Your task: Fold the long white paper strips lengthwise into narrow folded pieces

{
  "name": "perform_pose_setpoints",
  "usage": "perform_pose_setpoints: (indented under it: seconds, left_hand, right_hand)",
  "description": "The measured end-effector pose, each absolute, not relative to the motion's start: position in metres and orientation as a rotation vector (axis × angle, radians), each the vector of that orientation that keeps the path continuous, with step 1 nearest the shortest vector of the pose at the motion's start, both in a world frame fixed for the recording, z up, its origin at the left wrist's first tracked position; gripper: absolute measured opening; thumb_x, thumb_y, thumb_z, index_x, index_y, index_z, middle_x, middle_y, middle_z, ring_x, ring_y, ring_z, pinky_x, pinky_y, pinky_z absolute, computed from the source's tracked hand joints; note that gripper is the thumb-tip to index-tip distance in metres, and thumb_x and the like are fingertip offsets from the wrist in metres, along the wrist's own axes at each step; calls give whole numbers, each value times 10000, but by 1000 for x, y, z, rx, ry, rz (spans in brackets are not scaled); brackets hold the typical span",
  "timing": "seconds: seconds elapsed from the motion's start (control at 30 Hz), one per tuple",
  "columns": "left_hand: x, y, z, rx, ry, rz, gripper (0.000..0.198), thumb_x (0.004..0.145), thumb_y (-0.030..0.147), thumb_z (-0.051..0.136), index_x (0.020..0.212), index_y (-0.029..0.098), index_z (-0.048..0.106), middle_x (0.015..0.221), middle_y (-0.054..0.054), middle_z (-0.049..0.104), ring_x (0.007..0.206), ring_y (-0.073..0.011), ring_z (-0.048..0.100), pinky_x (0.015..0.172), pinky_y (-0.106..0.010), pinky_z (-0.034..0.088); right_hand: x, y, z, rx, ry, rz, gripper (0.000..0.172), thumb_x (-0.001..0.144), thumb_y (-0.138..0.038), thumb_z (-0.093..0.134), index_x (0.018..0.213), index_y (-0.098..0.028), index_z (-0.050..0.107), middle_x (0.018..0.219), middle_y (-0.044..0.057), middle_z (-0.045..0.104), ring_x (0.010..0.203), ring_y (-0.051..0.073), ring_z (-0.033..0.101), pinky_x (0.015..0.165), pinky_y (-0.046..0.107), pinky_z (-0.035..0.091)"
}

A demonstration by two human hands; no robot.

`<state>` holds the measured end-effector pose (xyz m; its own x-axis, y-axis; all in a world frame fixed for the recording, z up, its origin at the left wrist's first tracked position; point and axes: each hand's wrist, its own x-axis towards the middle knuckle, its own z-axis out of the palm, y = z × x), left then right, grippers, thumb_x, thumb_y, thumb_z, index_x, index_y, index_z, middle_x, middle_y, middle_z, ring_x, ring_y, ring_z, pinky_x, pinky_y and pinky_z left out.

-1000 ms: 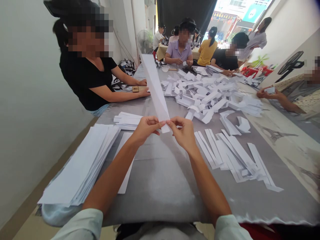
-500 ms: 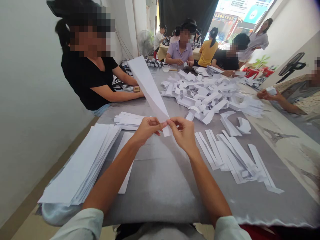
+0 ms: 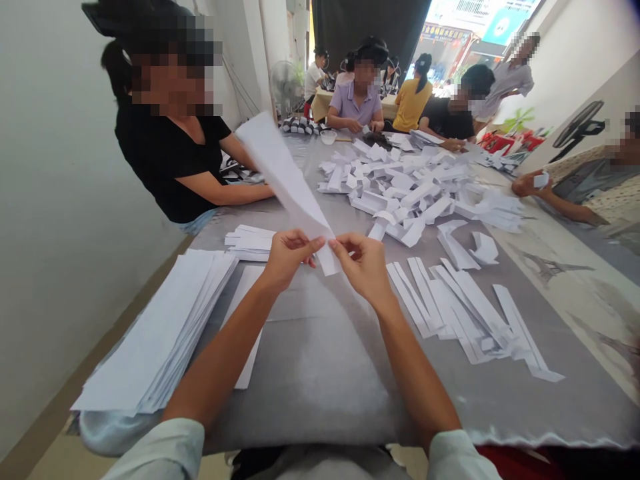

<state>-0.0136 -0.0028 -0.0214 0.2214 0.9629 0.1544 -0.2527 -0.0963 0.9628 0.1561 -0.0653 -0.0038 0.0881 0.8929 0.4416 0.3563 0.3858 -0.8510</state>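
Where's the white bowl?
In the head view, the bowl sits at the far end of the table, in front of the person in the lilac shirt.

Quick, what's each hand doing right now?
Left hand: closed, pinching a long white paper strip.
Right hand: closed, pinching the same strip.

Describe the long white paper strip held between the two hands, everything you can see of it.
The long white paper strip is thin and matte, looking broader and blurred at its far end and narrow at its near end, with an apparent lengthwise crease. It rises at a tilt above the grey-covered table, touching neither the table nor other paper. Its narrow end is pinched by the left hand and right hand.
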Motion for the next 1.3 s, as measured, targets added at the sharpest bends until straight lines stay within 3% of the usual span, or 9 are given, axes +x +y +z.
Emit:
perform_pose_setpoints:
  seconds: [0.17, 0.33, 0.4, 0.5, 0.63, 0.83, 0.9, 1.17, 1.3]
  left_hand:
    - [-10, -5, -23, 1242, 796, 1166, 437, 620, 493, 1013, 620, 169, 721, 580, 9, 642, 427, -60, 411, 435, -274, 471]
    - [-15, -1, -28, 1224, 732, 1093, 410, 680, 490, 992, 825, 149, 817, 770, -38, 765, 515, -92, 592, 539, -271, 592]
    - [-17, 1, -30, 1195, 746, 1118, 410, 678, 478, 997, 813, 137, 813, 785, -53, 780, 515, -95, 610, 548, -266, 598]
    - [-17, 3, -32, 1187, 772, 1158, 388, 666, 451, 1007, 777, 132, 818, 639, -21, 719, 440, -80, 537, 476, -247, 542]
    - [-15, 1, -31, 1222, 754, 1128, 376, 685, 445, 998, 838, 134, 853, 590, -1, 680, 409, -66, 464, 431, -241, 496]
    - [-17, -2, -28, 1183, 741, 1032, 394, 683, 445, 1002, 869, 138, 842, 830, -55, 793, 545, -91, 619, 610, -276, 621]
    - [-18, -2, -27, 1159, 754, 1046, 403, 672, 438, 1011, 878, 134, 845, 820, -56, 794, 573, -105, 649, 670, -295, 645]
    - [-15, -4, -29, 1165, 785, 1055, 391, 657, 431, 1021, 824, 126, 842, 720, -50, 762, 535, -107, 633, 583, -259, 612]
    - [-16, -6, -26, 1173, 768, 1014, 402, 678, 433, 1010, 914, 144, 861, 803, -51, 786, 568, -103, 641, 628, -271, 638]
  right_hand:
    - [156, -65, -2, -1186, -1453, 565, 280, 1009, -434, 694, 920, -195, 808, 848, 53, 796, 713, 177, 690, 556, 264, 474]
    - [159, -65, -4, -1221, -1518, 483, 307, 1020, -434, 660, 892, -188, 794, 807, 48, 777, 688, 174, 672, 565, 271, 476]
    - [159, -64, -6, -1216, -1532, 498, 305, 1021, -431, 659, 901, -186, 797, 805, 46, 775, 685, 172, 669, 564, 271, 473]
    - [157, -62, -7, -1222, -1523, 528, 299, 1014, -434, 680, 902, -187, 806, 815, 45, 784, 690, 171, 673, 563, 270, 460]
    - [155, -61, -7, -1219, -1472, 553, 312, 1004, -463, 699, 916, -187, 815, 830, 55, 793, 702, 181, 683, 565, 275, 459]
    - [157, -61, -8, -1240, -1506, 505, 300, 1025, -410, 658, 884, -180, 790, 775, 41, 763, 655, 164, 649, 581, 281, 460]
    - [159, -60, -9, -1243, -1526, 502, 294, 1027, -390, 649, 870, -179, 782, 762, 35, 756, 642, 159, 644, 569, 278, 453]
    - [158, -59, -9, -1221, -1514, 569, 277, 1018, -405, 659, 944, -184, 808, 857, 55, 801, 706, 179, 696, 571, 273, 474]
    - [158, -60, -8, -1219, -1520, 530, 288, 1031, -382, 642, 900, -187, 809, 820, 42, 785, 683, 171, 669, 592, 282, 467]
